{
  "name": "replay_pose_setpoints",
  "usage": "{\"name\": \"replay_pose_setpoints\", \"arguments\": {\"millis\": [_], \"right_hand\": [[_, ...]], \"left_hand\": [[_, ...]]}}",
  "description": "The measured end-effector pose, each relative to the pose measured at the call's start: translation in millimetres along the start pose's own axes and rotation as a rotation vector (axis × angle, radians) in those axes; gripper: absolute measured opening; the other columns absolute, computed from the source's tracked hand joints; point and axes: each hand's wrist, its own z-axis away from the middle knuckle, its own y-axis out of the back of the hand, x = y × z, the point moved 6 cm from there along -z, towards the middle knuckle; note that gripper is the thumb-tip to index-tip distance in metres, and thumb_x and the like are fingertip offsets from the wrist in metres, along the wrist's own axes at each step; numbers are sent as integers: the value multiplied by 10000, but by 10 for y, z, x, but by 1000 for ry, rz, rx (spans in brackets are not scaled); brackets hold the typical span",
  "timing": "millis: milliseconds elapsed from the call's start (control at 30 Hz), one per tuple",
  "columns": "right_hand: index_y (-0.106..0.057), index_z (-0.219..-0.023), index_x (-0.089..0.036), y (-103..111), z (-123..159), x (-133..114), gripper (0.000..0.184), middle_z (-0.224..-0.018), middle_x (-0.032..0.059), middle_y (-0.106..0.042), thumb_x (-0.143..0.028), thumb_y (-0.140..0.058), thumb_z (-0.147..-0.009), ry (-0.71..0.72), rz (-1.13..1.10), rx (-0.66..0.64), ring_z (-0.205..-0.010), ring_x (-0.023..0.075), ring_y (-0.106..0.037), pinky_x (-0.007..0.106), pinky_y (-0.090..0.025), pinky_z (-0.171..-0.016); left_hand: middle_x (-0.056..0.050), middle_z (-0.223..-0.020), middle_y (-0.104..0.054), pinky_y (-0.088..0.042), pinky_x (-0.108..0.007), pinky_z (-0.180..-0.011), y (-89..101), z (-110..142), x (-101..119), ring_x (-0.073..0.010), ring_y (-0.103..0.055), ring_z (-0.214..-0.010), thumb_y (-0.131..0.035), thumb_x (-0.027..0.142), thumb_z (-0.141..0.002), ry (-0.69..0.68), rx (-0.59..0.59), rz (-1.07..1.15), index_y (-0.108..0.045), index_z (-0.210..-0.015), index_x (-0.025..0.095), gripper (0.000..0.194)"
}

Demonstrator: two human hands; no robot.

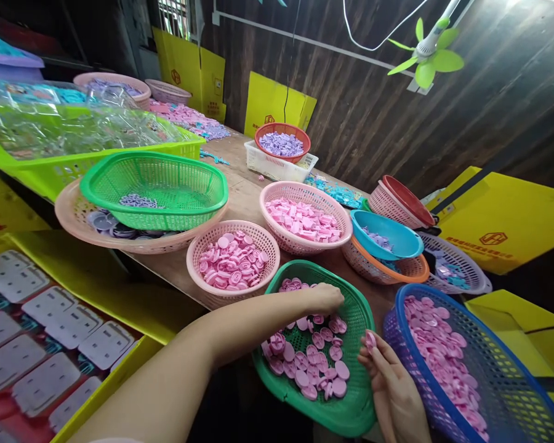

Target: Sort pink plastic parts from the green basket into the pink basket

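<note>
My left hand [325, 299] reaches across the green basket [361, 344], near its far side, with the fingers curled closed. What it holds, if anything, is hidden. Just right of that basket, my right hand [396, 387] pinches a pink round plastic piece [370, 339] between thumb and fingers. Many loose pink round pieces [312, 363] lie in the green basket, mostly in its near and left part. To the right, a blue basket [399, 307] holds a heap of similar pink pieces [443, 357].
Beyond the green basket stand a pink basket [194, 271] of pink parts and a second pink basket [270, 229] with blocky pink parts. A blue bowl [409, 243] sits stacked on an orange basket [360, 258]. At left are a bright green basket [207, 209] and a yellow box [120, 375].
</note>
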Motion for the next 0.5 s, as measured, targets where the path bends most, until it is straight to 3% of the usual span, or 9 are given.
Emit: {"name": "replay_pose_setpoints", "arguments": {"millis": [167, 367, 500], "right_hand": [[-624, -1014, -239, 13, -33, 63, 258, -1115, -7, -546, -269, -626, -758, -40, -57, -16, -873, 116, -511, 166, -474, -609], [-618, -1019, -241, -213, -21, 35, 289, -975, -5, -587, -248, -644, -731, -66, -85, -66, -733, 103, -519, 164, -454, -537], [-630, -955, -249, -246, -44, 41, 263, -873, -10, -597, -280, -668, -697, -62, -64, -90, -644, 112, -516, 185, -444, -492]], "left_hand": [[-85, -804, -664, -461, -259, -558, 54, 196, -64, -211, -618, -721, -589, 231, -674, 8, -64, -35, -645, -833, 160, 183], [-122, -710, -662, -461, -274, -533, -226, 278, 95, -225, -614, -658, -567, 76, -627, -23, -151, -80, -651, -721, 99, 128], [-136, -760, -666, -461, -284, -538, -174, 298, 140, -228, -620, -670, -508, 50, -672, -8, -133, -64, -649, -758, 87, 170]]}}
